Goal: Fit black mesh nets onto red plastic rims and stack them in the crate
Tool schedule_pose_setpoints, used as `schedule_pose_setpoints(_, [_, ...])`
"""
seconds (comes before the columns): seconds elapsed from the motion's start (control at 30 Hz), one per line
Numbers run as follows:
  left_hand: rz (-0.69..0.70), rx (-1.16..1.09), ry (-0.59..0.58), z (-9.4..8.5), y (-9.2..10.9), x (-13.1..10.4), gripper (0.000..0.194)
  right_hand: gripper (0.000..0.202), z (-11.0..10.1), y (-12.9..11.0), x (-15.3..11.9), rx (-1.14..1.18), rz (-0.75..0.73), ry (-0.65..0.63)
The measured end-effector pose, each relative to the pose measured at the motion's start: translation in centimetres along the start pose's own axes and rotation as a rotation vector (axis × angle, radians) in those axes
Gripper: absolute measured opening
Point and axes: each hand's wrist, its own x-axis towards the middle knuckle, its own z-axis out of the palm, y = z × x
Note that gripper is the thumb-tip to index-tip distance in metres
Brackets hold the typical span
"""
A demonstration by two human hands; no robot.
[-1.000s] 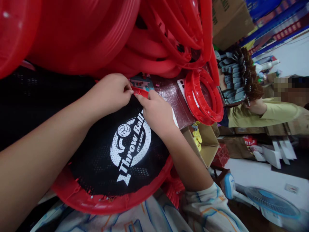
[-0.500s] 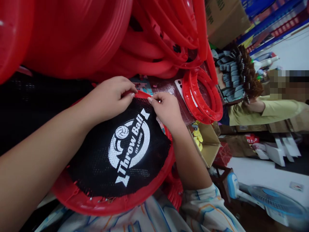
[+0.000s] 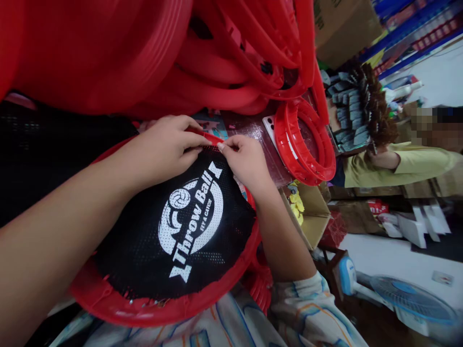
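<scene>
A black mesh fabric point(image 3: 144, 255) with a white "Throw Ball" print lies across a red plastic ring point(image 3: 119, 311) resting against my lap. At the ring's far edge, my left hand point(image 3: 177, 144) has its fingers bent and pressed on the fabric's border. Close beside it, my right hand point(image 3: 246, 156) pinches that same border between thumb and forefinger. The fingertips of the two hands nearly touch. Along the near side, the fabric's edge meets small pegs inside the ring. My left forearm hides the ring's left part.
Large red rings point(image 3: 231, 77) are piled at the back. Two smaller red rings point(image 3: 304, 140) lean over a white phone point(image 3: 268, 124) on the table. A cardboard box point(image 3: 314, 217) holds yellow pieces. A standing fan point(image 3: 412, 294) and a co-worker's yellow sleeve point(image 3: 415, 161) are at right.
Both hands stay at the far edge of the fabric. My left fingers have stretched rightward, closer to my right thumb. The ring has shifted slightly left and down in view.
</scene>
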Motion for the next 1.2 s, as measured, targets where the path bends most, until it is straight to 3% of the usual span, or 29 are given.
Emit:
schedule_pose_setpoints(0.2, [0.065,0.1,0.105,0.3,0.5,-0.4,0.039,0.023,0.3,0.1,0.2,-0.027,-0.028,0.013])
schedule_pose_setpoints(0.67, [0.031,0.261,0.063,0.8,0.6,-0.6,0.039,0.02,0.9,-0.5,0.5,-0.09,0.004,0.042])
schedule_pose_setpoints(0.87, [0.007,0.389,-0.017,0.6,1.1,-0.6,0.039,0.021,0.8,-1.1,0.2,-0.27,-0.014,0.003])
schedule_pose_setpoints(1.07, [-0.049,0.439,-0.062,0.2,1.7,-0.6,0.039,0.023,-0.6,-2.8,-1.2,-0.529,-0.012,0.063])
schedule_pose_setpoints(1.13, [-0.07,0.408,-0.052,0.1,1.6,-0.4,0.039,0.028,-1.4,-3.4,-2.4,-0.563,0.046,0.03])
schedule_pose_setpoints(1.2, [-0.085,0.372,-0.037,-0.1,1.4,-0.1,0.041,0.033,-1.9,-3.8,-3.7,-0.607,0.138,-0.098])
